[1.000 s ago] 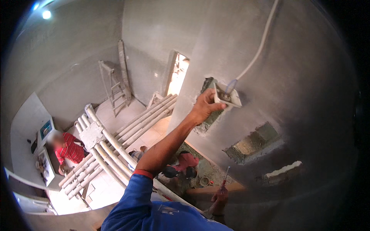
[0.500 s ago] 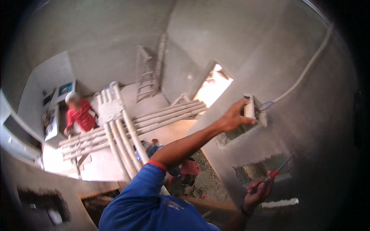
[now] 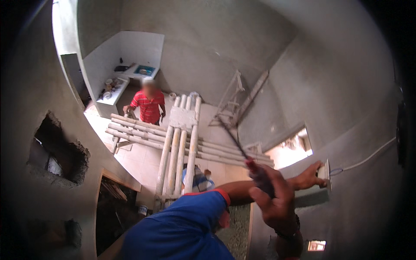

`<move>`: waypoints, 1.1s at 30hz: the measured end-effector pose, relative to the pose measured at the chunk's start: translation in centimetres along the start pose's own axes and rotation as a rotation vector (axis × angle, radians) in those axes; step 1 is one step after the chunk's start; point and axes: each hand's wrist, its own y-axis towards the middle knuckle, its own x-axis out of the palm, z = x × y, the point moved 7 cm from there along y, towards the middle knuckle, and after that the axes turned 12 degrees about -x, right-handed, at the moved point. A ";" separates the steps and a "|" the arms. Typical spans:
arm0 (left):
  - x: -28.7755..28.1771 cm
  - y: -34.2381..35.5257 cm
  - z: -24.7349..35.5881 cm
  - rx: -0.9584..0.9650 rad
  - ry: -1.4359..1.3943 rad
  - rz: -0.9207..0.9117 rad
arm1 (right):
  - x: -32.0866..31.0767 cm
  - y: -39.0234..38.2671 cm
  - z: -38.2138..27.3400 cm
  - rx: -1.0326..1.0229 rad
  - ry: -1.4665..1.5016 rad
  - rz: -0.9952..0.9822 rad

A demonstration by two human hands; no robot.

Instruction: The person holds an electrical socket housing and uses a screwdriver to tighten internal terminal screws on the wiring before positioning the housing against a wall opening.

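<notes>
We had the fingers of our left hand (image 3: 307,177) closed on a shallow white box (image 3: 326,177), gripping it by its edges, with the arm stretched out to the right. The box stood nearly edge-on to us, right at those fingertips, beside the grey wall (image 3: 364,190); we could not tell whether it touched the plaster. Just beyond the left fingers, a blue wire (image 3: 336,172) showed at the box, and a white cable (image 3: 370,153) ran away from there to the upper right. Right below the same fingers we saw a cut-out recess (image 3: 313,198) in the wall, and farther down a small bright opening (image 3: 316,245).

Our right hand (image 3: 277,201) was nearer to us, to the left of the left fingers and crossing in front of that forearm. Its fingers were wrapped around the red and dark handle of a screwdriver (image 3: 251,163), whose blurred shaft slanted up and to the left, its tip well apart from the box.

Left of the right fingers lay our blue sleeve (image 3: 186,216), and past it we had long pale poles (image 3: 177,151) crossing one another, with a flat slab (image 3: 182,118) on top. Farther off, up and left of the right fingers, a person in a red striped shirt (image 3: 149,106) stood by a white counter (image 3: 113,93). Above the right fingers, near the far wall, stood a wooden stepladder (image 3: 232,104).
</notes>
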 end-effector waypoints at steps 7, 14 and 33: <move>2.6 -0.9 1.6 -0.066 -0.024 -0.106 | 2.7 8.4 -5.5 -0.231 -0.085 -0.126; 1.3 -1.7 2.6 -0.053 0.063 -0.104 | 2.8 11.0 -11.5 -0.379 -0.119 -0.025; 3.7 -4.6 5.6 -0.053 -0.376 -0.413 | -13.3 -20.7 -11.6 0.167 -0.936 0.870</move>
